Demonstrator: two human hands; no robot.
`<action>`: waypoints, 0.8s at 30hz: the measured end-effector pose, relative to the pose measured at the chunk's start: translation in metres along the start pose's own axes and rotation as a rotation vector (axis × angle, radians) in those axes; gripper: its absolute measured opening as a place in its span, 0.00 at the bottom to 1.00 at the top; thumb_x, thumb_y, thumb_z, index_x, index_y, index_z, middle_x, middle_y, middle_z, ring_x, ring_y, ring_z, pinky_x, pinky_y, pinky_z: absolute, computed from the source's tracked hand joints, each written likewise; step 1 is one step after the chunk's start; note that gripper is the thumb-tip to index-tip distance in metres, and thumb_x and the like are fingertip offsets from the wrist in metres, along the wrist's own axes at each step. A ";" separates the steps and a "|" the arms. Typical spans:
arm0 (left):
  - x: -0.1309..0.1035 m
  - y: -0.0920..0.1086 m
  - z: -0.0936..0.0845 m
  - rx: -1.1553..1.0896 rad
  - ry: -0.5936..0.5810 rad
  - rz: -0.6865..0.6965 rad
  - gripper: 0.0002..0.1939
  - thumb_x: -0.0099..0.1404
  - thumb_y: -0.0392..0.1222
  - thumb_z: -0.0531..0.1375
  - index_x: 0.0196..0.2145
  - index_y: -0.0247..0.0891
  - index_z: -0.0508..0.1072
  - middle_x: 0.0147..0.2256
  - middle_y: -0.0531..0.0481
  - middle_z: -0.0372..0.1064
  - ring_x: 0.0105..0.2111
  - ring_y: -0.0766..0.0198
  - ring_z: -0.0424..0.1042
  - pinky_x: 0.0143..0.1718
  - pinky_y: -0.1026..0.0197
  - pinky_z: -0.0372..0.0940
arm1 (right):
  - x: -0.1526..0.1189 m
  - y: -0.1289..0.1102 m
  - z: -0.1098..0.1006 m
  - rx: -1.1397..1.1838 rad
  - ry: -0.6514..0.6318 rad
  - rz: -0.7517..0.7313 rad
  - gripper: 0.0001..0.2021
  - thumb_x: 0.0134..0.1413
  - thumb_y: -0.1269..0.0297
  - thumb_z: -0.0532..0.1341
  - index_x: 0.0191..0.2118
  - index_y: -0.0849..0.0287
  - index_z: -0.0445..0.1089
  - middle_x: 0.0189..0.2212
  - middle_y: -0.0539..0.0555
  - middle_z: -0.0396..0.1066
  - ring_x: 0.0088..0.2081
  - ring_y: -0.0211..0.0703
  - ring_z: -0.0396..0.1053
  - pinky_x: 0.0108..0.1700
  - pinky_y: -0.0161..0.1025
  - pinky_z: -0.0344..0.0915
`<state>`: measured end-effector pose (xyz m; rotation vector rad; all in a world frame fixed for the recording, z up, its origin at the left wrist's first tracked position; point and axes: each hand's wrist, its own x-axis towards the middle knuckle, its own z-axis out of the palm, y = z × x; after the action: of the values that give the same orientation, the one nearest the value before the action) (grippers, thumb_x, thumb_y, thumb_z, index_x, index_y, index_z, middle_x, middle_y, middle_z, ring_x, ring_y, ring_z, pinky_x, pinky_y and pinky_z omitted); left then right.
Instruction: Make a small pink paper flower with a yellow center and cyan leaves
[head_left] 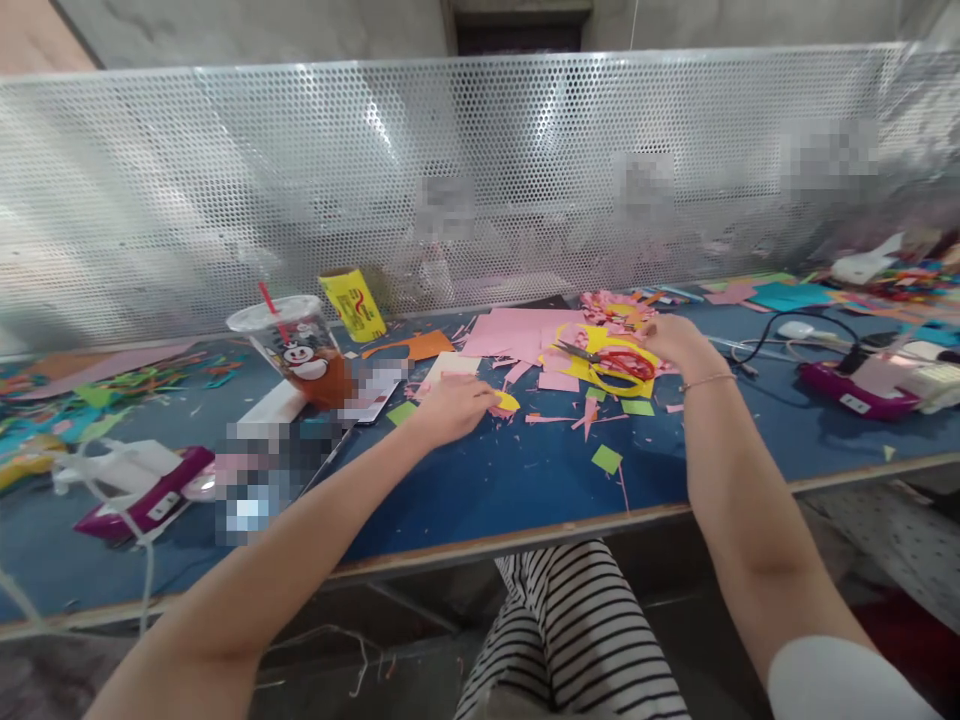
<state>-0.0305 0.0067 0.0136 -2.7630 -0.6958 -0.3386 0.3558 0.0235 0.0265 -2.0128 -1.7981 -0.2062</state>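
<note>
My left hand (457, 408) is low over the blue table, its fingers closed on a small yellow paper piece (508, 402). My right hand (673, 342) reaches to the pile of pink and yellow paper pieces (600, 303), with its fingers bent together; whatever they hold is hidden. Just left of that hand lie scissors with red handles (626, 362), resting on yellow paper (639, 386), blades pointing left. Pink paper sheets (517, 333) lie between and behind my hands. Pink strips and green paper squares (607, 459) are scattered in front.
To the left stand a plastic cup of brown drink (319, 375) with a red straw and a yellow packet (354, 305). Purple glue-gun-like tools (154, 495) with cords sit at both sides. A perforated metal screen (480, 190) runs along the back of the table.
</note>
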 end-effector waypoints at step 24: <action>-0.012 0.000 0.009 -0.439 -0.088 -0.294 0.15 0.60 0.52 0.52 0.39 0.39 0.68 0.45 0.44 0.68 0.45 0.56 0.66 0.47 0.53 0.60 | -0.007 -0.082 0.042 -0.055 -0.089 -0.070 0.15 0.53 0.61 0.55 0.40 0.68 0.70 0.39 0.66 0.71 0.43 0.49 0.68 0.44 0.38 0.61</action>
<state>-0.0393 0.0046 0.0013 -3.0965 -1.1807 -0.4819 0.2676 0.0399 0.0038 -2.0275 -1.9400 -0.1924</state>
